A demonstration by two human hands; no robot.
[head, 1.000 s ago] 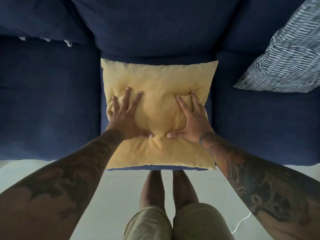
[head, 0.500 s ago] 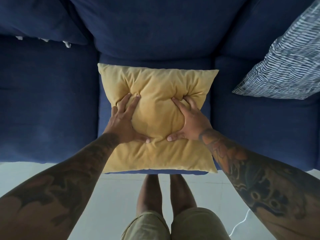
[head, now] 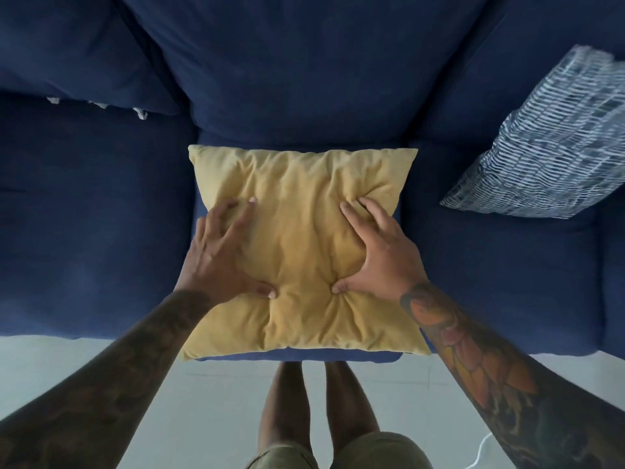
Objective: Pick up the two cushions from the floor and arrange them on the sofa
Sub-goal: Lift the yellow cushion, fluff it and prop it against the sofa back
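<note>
Cushion (head: 304, 252), yellow: flat on middle sofa (head: 84, 214) seat. My left hand (head: 220, 255) and right hand (head: 378, 255) press it, fingers spread, gripping nothing. Striped cushion (head: 548, 150) at 2 o'clock. Advice: plump evenly, then lean against backrest.

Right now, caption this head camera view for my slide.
Both hands, left hand and right hand, press a yellow cushion flat on the navy sofa.

Bare sofa seat (head: 94, 225) left of yellow cushion (head: 297, 184)
</note>
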